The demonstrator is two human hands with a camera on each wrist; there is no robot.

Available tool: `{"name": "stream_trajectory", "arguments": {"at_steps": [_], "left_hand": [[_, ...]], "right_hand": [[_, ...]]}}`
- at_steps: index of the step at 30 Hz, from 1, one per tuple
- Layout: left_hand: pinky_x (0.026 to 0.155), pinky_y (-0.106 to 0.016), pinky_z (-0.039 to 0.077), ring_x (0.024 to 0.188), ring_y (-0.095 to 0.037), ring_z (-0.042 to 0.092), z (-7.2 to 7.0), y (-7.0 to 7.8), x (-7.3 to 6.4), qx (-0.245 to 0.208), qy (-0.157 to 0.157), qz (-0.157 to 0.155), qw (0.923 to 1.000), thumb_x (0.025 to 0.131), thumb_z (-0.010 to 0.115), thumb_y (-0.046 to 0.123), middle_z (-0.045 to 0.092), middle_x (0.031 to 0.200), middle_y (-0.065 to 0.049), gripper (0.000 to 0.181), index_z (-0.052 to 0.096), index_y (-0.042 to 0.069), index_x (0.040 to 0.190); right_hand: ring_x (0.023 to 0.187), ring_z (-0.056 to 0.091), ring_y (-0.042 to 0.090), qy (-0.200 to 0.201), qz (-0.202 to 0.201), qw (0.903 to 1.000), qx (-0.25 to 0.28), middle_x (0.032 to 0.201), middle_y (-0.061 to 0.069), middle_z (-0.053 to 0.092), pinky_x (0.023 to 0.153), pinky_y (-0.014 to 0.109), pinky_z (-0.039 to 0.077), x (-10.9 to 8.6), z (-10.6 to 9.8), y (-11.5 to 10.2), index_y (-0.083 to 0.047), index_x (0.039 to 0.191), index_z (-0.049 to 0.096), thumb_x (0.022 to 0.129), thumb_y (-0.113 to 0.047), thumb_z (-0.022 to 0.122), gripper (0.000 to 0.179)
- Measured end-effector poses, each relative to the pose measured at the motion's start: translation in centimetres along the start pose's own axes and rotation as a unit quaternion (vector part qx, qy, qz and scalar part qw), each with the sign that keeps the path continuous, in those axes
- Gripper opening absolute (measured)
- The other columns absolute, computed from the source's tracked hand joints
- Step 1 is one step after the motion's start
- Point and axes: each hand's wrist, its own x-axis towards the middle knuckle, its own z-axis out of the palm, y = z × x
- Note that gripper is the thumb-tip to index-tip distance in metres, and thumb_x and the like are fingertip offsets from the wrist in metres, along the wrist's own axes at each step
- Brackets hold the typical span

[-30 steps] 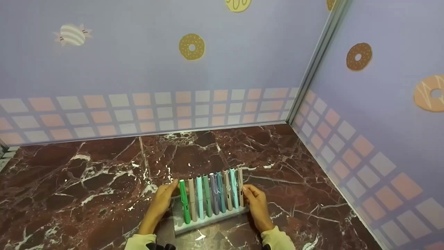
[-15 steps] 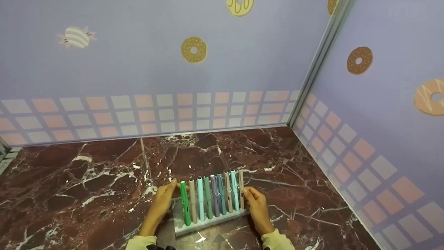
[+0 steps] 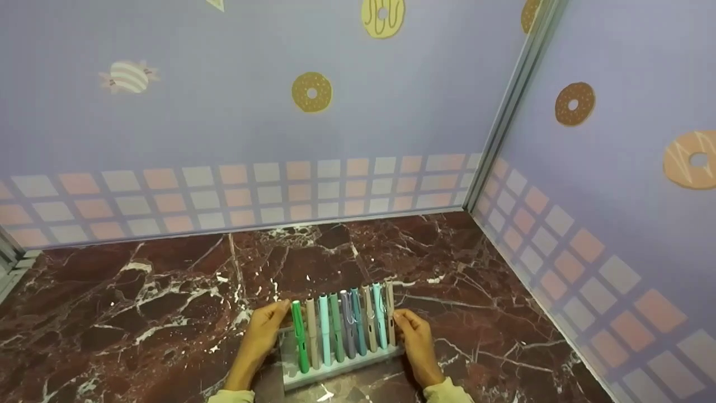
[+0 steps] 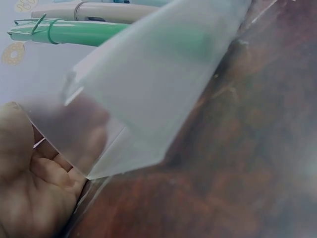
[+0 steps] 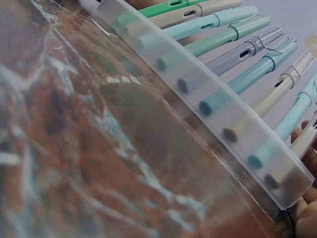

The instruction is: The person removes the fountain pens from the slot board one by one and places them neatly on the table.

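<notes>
A clear, frosted pen stand (image 3: 335,369) holds a row of several pens upright on the marbled surface. Bright green is the pen (image 3: 300,342) at the left end; beige, light blue, grey-green, purple-grey and teal pens follow to the right. My left hand (image 3: 258,338) grips the stand's left edge, its thumb up near the green pen. At the opposite end, my right hand (image 3: 418,342) pinches the stand's right side beside the last beige pen (image 3: 390,313). In the left wrist view, fingers (image 4: 49,173) show behind the clear sheet. The right wrist view shows the frosted front ledge (image 5: 213,109) over the pen tips.
Dark red marbled tabletop (image 3: 168,313) spreads around the stand. A lilac wall (image 3: 224,123) with doughnut and sweet prints stands behind, and another printed wall (image 3: 615,196) rises on the right. A metal post (image 3: 509,101) marks their corner.
Everything in the head view sits slightly lower in the frame, walls included, as the head camera tilts up. Both hands keep their hold on the stand; the pens stay in their order.
</notes>
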Motion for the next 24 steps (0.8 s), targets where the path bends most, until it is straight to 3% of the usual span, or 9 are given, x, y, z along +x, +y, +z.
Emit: {"name": "stream_trajectory", "arguments": {"at_steps": [3, 5, 7, 9, 10, 11, 17, 20, 24], "left_hand": [[0.089, -0.026, 0.054, 0.094, -0.010, 0.067, -0.8, 0.5, -0.2, 0.003, -0.034, 0.003, 0.9994, 0.104, 0.053, 0.015, 0.074, 0.099, -0.002, 0.029, 0.067, -0.010, 0.109], [0.095, -0.025, 0.050, 0.103, -0.009, 0.066, -1.7, 0.6, -0.5, -0.032, -0.103, 0.027, 0.9938, 0.105, 0.050, 0.012, 0.073, 0.108, 0.002, 0.031, 0.062, -0.013, 0.120], [0.102, -0.027, 0.046, 0.113, -0.011, 0.063, -2.8, 0.6, -1.0, -0.096, -0.186, 0.058, 0.9761, 0.105, 0.043, 0.006, 0.071, 0.120, 0.003, 0.034, 0.058, -0.010, 0.130], [0.108, -0.031, 0.043, 0.122, -0.015, 0.061, -3.6, 0.4, -1.3, -0.157, -0.264, 0.082, 0.9480, 0.101, 0.036, -0.002, 0.067, 0.131, 0.000, 0.040, 0.051, -0.010, 0.137], [0.109, -0.034, 0.043, 0.124, -0.017, 0.059, -3.9, 0.3, -1.4, -0.175, -0.291, 0.087, 0.9366, 0.097, 0.036, -0.006, 0.065, 0.135, -0.001, 0.043, 0.050, -0.010, 0.138], [0.109, -0.034, 0.044, 0.124, -0.018, 0.060, -4.1, 0.2, -1.5, -0.175, -0.300, 0.085, 0.9338, 0.094, 0.037, -0.009, 0.065, 0.135, -0.001, 0.046, 0.051, -0.009, 0.138], [0.085, -0.025, 0.055, 0.101, -0.011, 0.067, -3.7, 0.1, -1.5, -0.013, -0.214, 0.076, 0.9737, 0.092, 0.056, -0.007, 0.071, 0.122, -0.008, 0.033, 0.058, -0.019, 0.123], [0.075, -0.023, 0.056, 0.088, -0.010, 0.067, -3.1, 0.0, -1.4, 0.018, -0.176, 0.071, 0.9817, 0.095, 0.060, -0.001, 0.072, 0.115, -0.016, 0.029, 0.062, -0.018, 0.118], [0.064, -0.021, 0.054, 0.074, -0.007, 0.063, -2.6, 0.0, -1.1, 0.021, -0.159, 0.070, 0.9846, 0.095, 0.062, 0.002, 0.076, 0.105, -0.005, 0.029, 0.063, -0.017, 0.117]], "right_hand": [[0.062, 0.047, 0.008, -0.006, 0.002, 0.9999, 0.009, 0.070, -0.003, 0.049, 0.056, 0.021, 0.045, 0.1, 0.0, -0.2, 0.014, 0.098, 0.062, 0.102, -0.011, 0.055, 0.027], [0.062, 0.046, 0.008, -0.010, 0.008, 0.9998, 0.014, 0.070, -0.002, 0.049, 0.057, 0.021, 0.045, 0.1, -0.1, -0.1, 0.013, 0.098, 0.062, 0.102, -0.011, 0.056, 0.025], [0.063, 0.047, 0.009, -0.016, 0.012, 0.9997, 0.014, 0.071, -0.002, 0.049, 0.058, 0.021, 0.045, 0.1, -0.2, -0.1, 0.013, 0.100, 0.062, 0.101, -0.011, 0.057, 0.025], [0.063, 0.048, 0.008, -0.019, 0.015, 0.9997, 0.008, 0.072, -0.002, 0.051, 0.058, 0.021, 0.045, 0.2, -0.3, -0.2, 0.013, 0.102, 0.063, 0.101, -0.011, 0.058, 0.024], [0.063, 0.049, 0.008, -0.019, 0.016, 0.9997, 0.003, 0.072, -0.003, 0.053, 0.058, 0.021, 0.045, 0.2, -0.3, -0.2, 0.013, 0.103, 0.063, 0.100, -0.011, 0.058, 0.024], [0.062, 0.050, 0.008, -0.019, 0.013, 0.9997, -0.004, 0.072, -0.003, 0.054, 0.059, 0.021, 0.045, 0.1, -0.3, -0.1, 0.013, 0.104, 0.063, 0.100, -0.011, 0.059, 0.024], [0.063, 0.054, 0.006, -0.034, -0.034, 0.9986, -0.024, 0.075, -0.004, 0.062, 0.059, 0.020, 0.048, 0.2, -0.1, 0.3, 0.016, 0.105, 0.063, 0.096, -0.004, 0.061, 0.022], [0.063, 0.053, 0.005, -0.043, -0.059, 0.9968, -0.032, 0.075, -0.005, 0.061, 0.058, 0.020, 0.047, 0.3, -0.2, 0.7, 0.016, 0.101, 0.064, 0.093, 0.001, 0.061, 0.017], [0.060, 0.050, 0.005, -0.040, -0.068, 0.9961, -0.039, 0.071, -0.006, 0.058, 0.055, 0.019, 0.045, 0.5, -0.2, 0.6, 0.015, 0.097, 0.065, 0.090, 0.003, 0.063, 0.014]]}}
